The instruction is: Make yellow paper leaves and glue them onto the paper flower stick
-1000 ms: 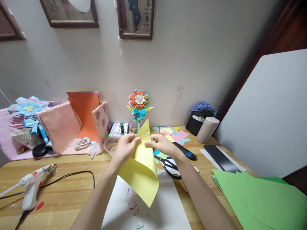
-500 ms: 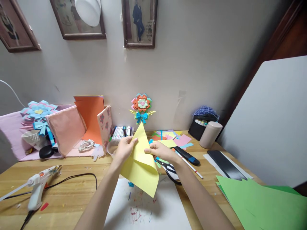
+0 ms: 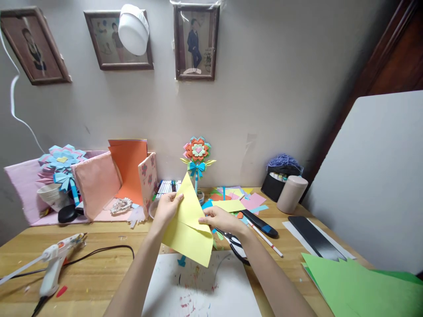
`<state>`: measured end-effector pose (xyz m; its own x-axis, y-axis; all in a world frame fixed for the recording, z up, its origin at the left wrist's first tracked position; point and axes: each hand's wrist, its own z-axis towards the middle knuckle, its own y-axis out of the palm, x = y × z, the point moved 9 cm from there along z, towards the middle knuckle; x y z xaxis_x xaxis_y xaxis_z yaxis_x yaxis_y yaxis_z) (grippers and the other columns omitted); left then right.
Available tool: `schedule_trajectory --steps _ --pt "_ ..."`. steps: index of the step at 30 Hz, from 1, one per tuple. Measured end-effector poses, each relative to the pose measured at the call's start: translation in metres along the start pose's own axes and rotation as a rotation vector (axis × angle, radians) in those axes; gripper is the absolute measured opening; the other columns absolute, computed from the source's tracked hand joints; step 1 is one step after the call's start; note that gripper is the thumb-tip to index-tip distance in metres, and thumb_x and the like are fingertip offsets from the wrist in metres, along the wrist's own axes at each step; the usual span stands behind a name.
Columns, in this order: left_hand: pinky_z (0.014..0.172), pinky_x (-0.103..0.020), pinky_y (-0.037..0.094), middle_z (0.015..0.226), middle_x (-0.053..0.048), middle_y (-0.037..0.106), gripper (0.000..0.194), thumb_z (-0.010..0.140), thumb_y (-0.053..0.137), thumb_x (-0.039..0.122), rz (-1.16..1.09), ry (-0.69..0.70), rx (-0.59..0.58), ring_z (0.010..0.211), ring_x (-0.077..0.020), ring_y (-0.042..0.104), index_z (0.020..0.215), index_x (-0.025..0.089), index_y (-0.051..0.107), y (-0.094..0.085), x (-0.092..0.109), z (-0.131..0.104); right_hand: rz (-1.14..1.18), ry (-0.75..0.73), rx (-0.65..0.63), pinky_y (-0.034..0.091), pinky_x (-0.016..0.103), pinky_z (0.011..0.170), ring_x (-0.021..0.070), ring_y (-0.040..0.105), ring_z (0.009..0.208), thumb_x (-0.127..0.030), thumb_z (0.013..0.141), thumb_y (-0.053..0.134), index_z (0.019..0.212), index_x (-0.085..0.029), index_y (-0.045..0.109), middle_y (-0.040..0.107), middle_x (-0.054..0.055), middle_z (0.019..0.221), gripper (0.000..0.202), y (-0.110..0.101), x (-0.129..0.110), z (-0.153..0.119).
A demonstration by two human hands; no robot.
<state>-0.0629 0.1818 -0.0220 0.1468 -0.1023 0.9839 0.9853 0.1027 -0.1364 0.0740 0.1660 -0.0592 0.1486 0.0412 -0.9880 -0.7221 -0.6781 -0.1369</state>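
A sheet of yellow paper point(image 3: 190, 240), folded over so that its top comes to a point, is held up above the table between my two hands. My left hand point(image 3: 168, 208) pinches its left edge, thumb on the near face. On the opposite edge my right hand point(image 3: 220, 220) grips the paper, thumb in front and fingers partly hidden behind. Below lies a white sheet point(image 3: 228, 290) with coloured marks and a small blue scrap point(image 3: 181, 261). Black-handled scissors point(image 3: 236, 244) lie just under my right wrist.
A glue gun point(image 3: 54, 264) with its cord lies at left. Behind stand a paper flower point(image 3: 197, 152) and a pink box point(image 3: 95, 185). Paper scraps point(image 3: 253, 201), a utility knife point(image 3: 261, 224), a phone point(image 3: 313, 237) and green paper point(image 3: 357, 281) occupy the right side.
The view has tipped upward slightly. The yellow paper's curled lower fold now looks flatter, and its tip leans further left. Both hands keep hold of it.
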Motion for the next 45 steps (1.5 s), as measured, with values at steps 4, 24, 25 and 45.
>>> schedule_trajectory --steps 4,24,25,45 --pt "0.055 -0.026 0.043 0.064 -0.006 0.065 0.039 0.060 0.062 0.049 0.017 0.007 0.039 0.060 -0.0200 0.059 0.068 0.010 0.063 -0.005 -0.002 0.003 -0.035 0.012 0.029 0.038 0.019 0.049 0.0094 0.050 0.052 -0.035 0.067 0.062 0.066 -0.013 0.059 0.056 -0.002 0.058 0.022 -0.004 0.003 0.001" --pt "0.053 -0.022 0.041 0.062 -0.001 0.062 0.034 0.065 0.058 0.045 0.048 0.088 0.244 0.059 -0.0153 0.056 0.070 0.012 0.063 -0.042 0.006 0.007 -0.091 -0.071 0.146 0.044 0.023 0.054 0.0102 0.051 0.055 -0.032 0.069 0.059 0.067 -0.016 0.052 0.051 -0.003 0.056 0.018 -0.009 -0.010 0.001" --pt "0.054 -0.023 0.041 0.063 -0.002 0.062 0.034 0.067 0.056 0.044 0.081 0.108 0.262 0.060 -0.0161 0.056 0.072 0.011 0.063 -0.044 0.005 0.008 -0.105 -0.079 0.157 0.044 0.023 0.054 0.0104 0.051 0.056 -0.031 0.069 0.058 0.068 -0.016 0.052 0.052 -0.003 0.057 0.017 -0.012 -0.010 0.001" --pt "0.067 -0.027 0.041 0.077 -0.002 0.061 0.021 0.088 0.037 0.020 1.121 0.769 -0.113 0.069 -0.0149 0.057 0.083 0.018 0.057 0.069 0.080 -0.062 -0.723 -0.420 0.622 0.042 0.025 0.069 0.0164 0.061 0.076 -0.024 0.080 0.050 0.076 -0.019 0.066 0.069 0.002 0.080 0.017 -0.024 -0.095 -0.059"
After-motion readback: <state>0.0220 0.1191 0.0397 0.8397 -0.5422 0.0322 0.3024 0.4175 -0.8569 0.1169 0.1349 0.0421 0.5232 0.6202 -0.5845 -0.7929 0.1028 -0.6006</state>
